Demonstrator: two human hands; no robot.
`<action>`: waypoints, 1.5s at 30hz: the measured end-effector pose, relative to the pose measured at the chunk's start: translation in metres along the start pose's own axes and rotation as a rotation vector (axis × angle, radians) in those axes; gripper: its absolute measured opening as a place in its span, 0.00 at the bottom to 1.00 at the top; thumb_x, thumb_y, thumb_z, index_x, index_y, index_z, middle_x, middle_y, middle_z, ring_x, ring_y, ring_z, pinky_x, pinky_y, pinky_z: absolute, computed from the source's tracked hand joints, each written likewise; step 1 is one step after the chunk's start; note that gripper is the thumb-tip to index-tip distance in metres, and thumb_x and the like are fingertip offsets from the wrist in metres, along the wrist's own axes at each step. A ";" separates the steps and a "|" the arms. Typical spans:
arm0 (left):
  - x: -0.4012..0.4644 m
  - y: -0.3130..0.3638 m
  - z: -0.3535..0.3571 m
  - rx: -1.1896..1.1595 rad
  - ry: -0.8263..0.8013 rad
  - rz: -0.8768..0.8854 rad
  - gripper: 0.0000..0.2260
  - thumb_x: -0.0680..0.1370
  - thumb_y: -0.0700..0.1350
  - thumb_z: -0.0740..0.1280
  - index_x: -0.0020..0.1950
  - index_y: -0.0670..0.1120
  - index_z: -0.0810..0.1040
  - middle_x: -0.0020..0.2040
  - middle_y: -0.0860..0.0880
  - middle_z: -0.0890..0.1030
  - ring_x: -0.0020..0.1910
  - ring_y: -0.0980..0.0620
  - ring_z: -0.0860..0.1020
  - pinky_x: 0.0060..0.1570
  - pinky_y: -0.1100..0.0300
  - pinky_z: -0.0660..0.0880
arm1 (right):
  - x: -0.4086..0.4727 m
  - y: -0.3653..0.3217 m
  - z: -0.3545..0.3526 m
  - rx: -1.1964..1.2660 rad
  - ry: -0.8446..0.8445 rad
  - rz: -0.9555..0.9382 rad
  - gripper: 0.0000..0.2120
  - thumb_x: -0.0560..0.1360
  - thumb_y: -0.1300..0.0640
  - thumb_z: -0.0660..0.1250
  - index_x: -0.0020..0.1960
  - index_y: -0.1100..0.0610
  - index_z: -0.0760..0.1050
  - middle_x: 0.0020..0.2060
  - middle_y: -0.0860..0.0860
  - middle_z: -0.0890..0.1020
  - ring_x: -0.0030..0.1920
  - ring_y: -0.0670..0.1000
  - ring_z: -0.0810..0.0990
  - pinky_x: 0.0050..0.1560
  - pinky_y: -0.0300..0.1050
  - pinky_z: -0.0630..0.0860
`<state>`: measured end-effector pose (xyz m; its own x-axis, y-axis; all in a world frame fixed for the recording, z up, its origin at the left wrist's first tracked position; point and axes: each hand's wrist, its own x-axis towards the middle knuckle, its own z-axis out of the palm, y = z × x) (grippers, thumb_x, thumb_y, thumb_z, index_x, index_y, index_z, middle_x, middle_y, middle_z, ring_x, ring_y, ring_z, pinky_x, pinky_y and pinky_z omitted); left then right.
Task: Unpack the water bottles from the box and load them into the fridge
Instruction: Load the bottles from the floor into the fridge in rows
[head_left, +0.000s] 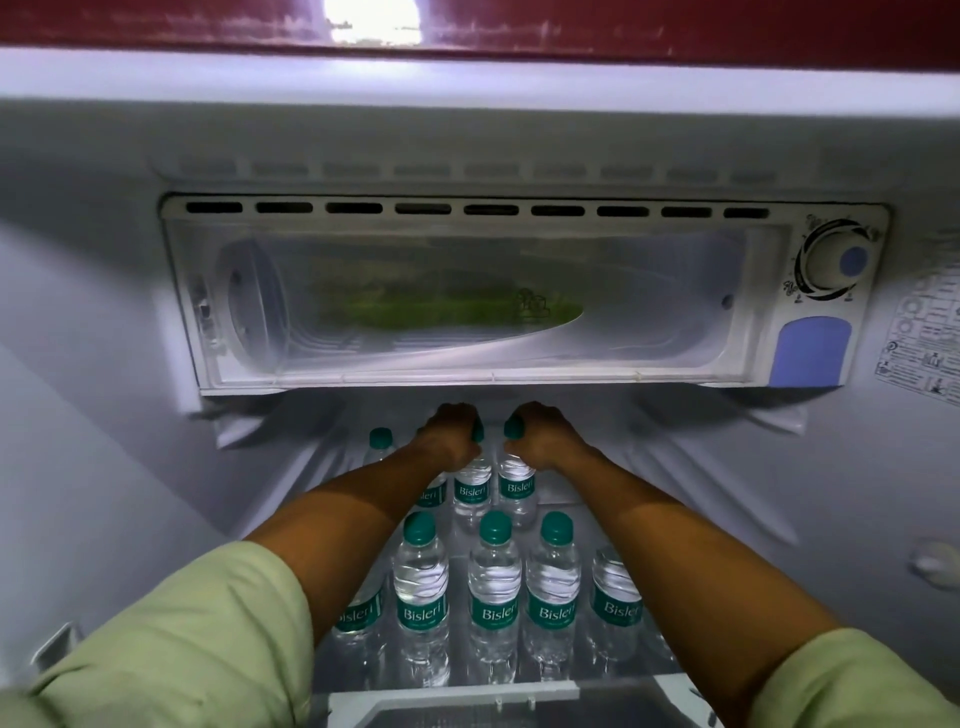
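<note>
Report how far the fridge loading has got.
Done: several bottles stand on the shelf, including a front row and one at back left. In hand: left hand and right hand each grip a bottle at the back. Left: unknown, the box isn't in view.

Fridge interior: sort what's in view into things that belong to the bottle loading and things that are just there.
Part of the job:
- left hand gripping a bottle by its neck
- right hand gripping the neighbouring bottle
- front row of bottles standing upright
- shelf

Just there:
- freezer compartment
- thermostat dial
- sticker on the right wall
</note>
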<state>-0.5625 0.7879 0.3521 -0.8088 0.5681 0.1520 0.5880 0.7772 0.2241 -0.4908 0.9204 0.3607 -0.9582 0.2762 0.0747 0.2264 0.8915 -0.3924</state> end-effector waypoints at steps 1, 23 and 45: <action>0.000 -0.001 0.001 0.004 -0.001 0.002 0.13 0.78 0.43 0.68 0.62 0.42 0.75 0.63 0.42 0.76 0.60 0.43 0.75 0.56 0.55 0.73 | 0.001 0.001 0.001 0.001 -0.008 0.011 0.14 0.79 0.56 0.68 0.60 0.64 0.77 0.58 0.60 0.81 0.57 0.59 0.80 0.48 0.43 0.73; 0.004 0.001 0.003 0.017 -0.014 -0.031 0.15 0.78 0.43 0.70 0.63 0.41 0.76 0.62 0.42 0.77 0.60 0.43 0.77 0.57 0.55 0.74 | 0.011 0.004 0.010 0.041 -0.052 0.133 0.15 0.79 0.55 0.70 0.61 0.63 0.76 0.56 0.59 0.81 0.52 0.58 0.83 0.44 0.44 0.78; -0.084 0.030 -0.027 -0.317 0.351 0.080 0.20 0.77 0.45 0.69 0.68 0.41 0.75 0.65 0.43 0.78 0.62 0.46 0.77 0.57 0.64 0.69 | -0.074 -0.020 -0.017 0.334 0.282 -0.207 0.22 0.78 0.61 0.67 0.71 0.57 0.73 0.69 0.55 0.76 0.69 0.54 0.74 0.63 0.37 0.66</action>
<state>-0.4776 0.7564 0.3720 -0.7473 0.4547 0.4845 0.6611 0.5825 0.4729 -0.4219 0.8881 0.3790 -0.8820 0.2331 0.4095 -0.0766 0.7866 -0.6127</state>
